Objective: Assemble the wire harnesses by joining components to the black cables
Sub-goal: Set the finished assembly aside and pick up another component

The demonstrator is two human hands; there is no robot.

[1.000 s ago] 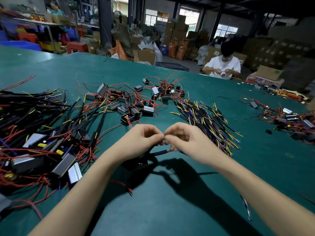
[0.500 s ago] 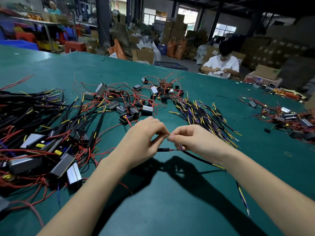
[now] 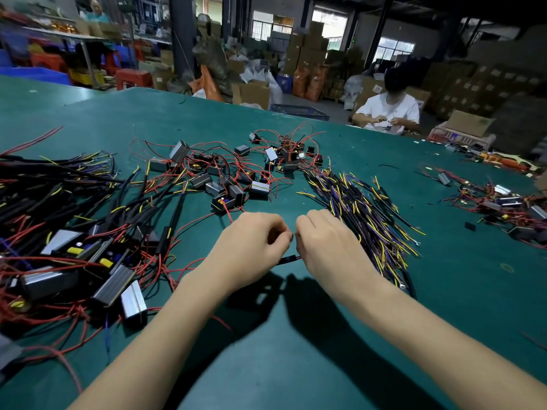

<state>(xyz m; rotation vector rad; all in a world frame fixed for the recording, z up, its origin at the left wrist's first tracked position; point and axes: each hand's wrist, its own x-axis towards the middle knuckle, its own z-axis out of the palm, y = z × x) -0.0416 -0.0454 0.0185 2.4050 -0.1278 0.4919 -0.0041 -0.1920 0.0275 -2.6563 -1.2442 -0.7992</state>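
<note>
My left hand (image 3: 251,247) and my right hand (image 3: 325,247) meet fingertip to fingertip above the green table (image 3: 296,365), both with curled fingers pinching thin wire ends between them. A short black cable piece (image 3: 288,259) shows just below the hands, between them. What hangs under my palms is hidden. A bundle of black cables with yellow and purple leads (image 3: 361,214) lies right of my right hand. Small black and silver components with red wires (image 3: 225,184) lie just beyond my left hand.
A big heap of black cables, red wires and silver modules (image 3: 68,238) fills the left of the table. Another pile of components (image 3: 503,205) lies at the far right. A person in a white shirt (image 3: 387,110) sits at the table's far edge.
Both hands have risen slightly and drawn closer, knuckles up. The black cable that trailed right under my right arm is now mostly hidden.
</note>
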